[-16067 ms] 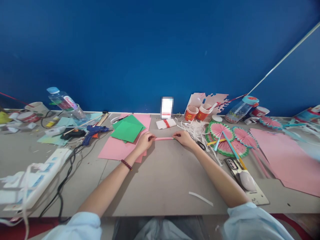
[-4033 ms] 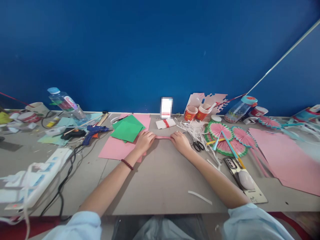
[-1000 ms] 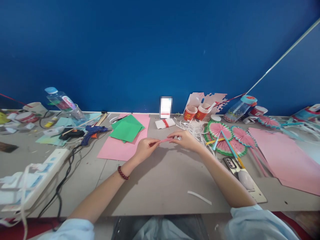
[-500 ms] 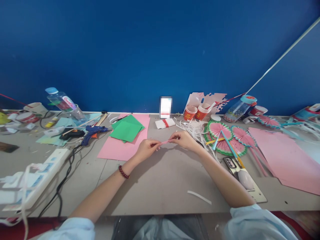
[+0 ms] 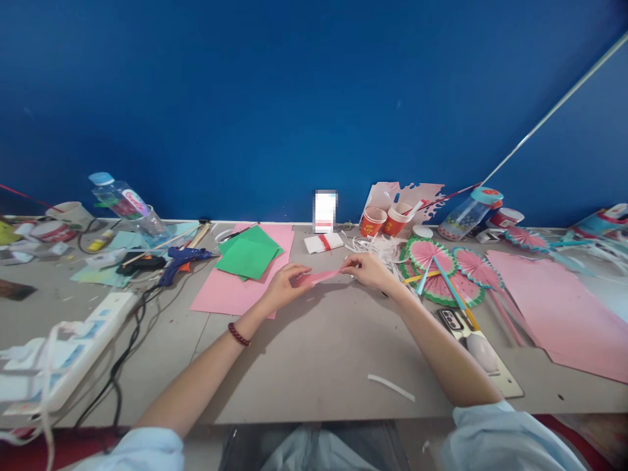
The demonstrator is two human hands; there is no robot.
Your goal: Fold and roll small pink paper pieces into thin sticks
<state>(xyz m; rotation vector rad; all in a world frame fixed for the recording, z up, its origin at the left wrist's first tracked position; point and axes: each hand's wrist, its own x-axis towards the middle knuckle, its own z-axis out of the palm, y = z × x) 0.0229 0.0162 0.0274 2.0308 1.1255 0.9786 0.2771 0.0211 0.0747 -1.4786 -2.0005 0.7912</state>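
A narrow folded strip of pink paper (image 5: 321,277) hangs just above the grey table (image 5: 314,353), held at both ends. My left hand (image 5: 284,284) pinches its left end, fingers closed. My right hand (image 5: 367,269) pinches the right end. A dark red bead bracelet (image 5: 238,334) circles my left wrist. Pink sheets (image 5: 230,291) with green sheets (image 5: 249,252) on top lie just left of my left hand.
Finished pink-and-green paper fans (image 5: 444,268), a phone (image 5: 468,327) and a large pink sheet (image 5: 564,314) lie to the right. Red paper cups (image 5: 385,221) and white paper trimmings (image 5: 380,245) stand behind. A blue glue gun (image 5: 181,258), bottle (image 5: 125,203) and power strip (image 5: 69,350) sit left.
Earlier both hands pressed the pink strip flat on the table. They have since lifted it, and in the last second the strip has been drawn out a little between the two pinches.
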